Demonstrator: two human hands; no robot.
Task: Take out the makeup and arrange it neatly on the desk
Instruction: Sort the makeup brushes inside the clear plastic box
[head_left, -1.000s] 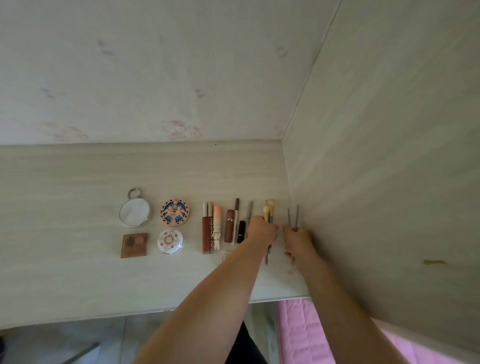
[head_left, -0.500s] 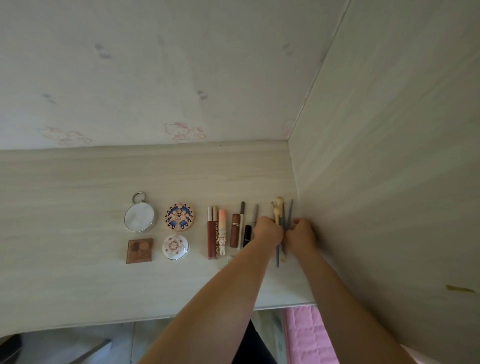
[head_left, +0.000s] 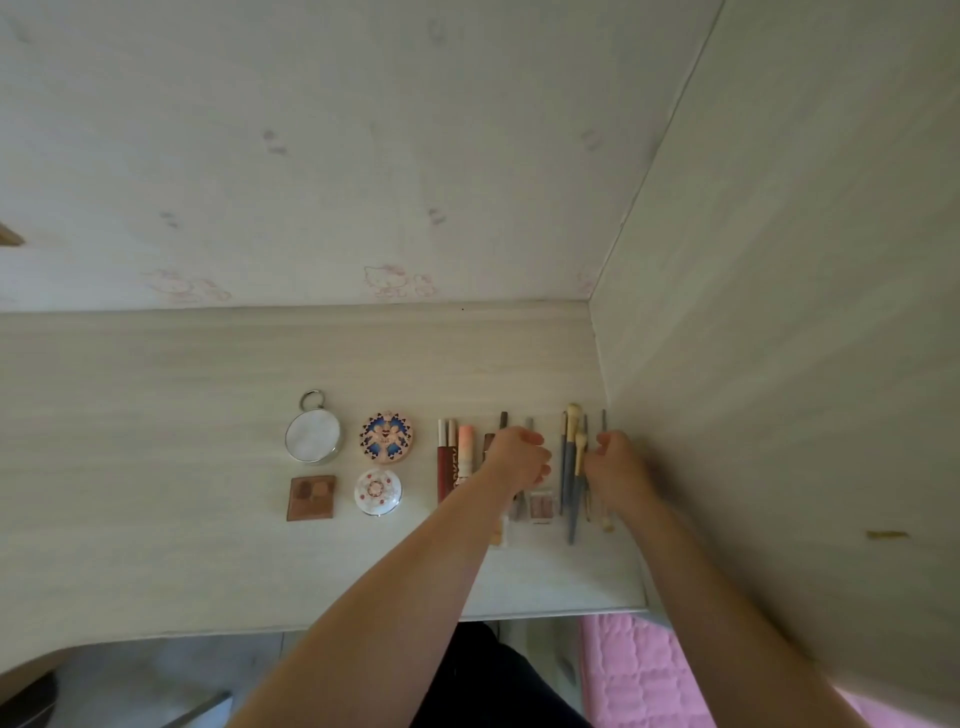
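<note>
My desk (head_left: 156, 467) is pale woodgrain; centre frame, 1 compact (head_left: 387, 437) shows blue-and-peach patterning, another (head_left: 377, 491) white with red dots.

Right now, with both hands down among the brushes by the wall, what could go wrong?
The brushes lie close together, so a nudge from the right hand could roll them out of line or against the side wall. The left hand hangs over the lip tubes and could knock that row askew. The small palette sits hidden between the forearms and is easy to drag.
</note>
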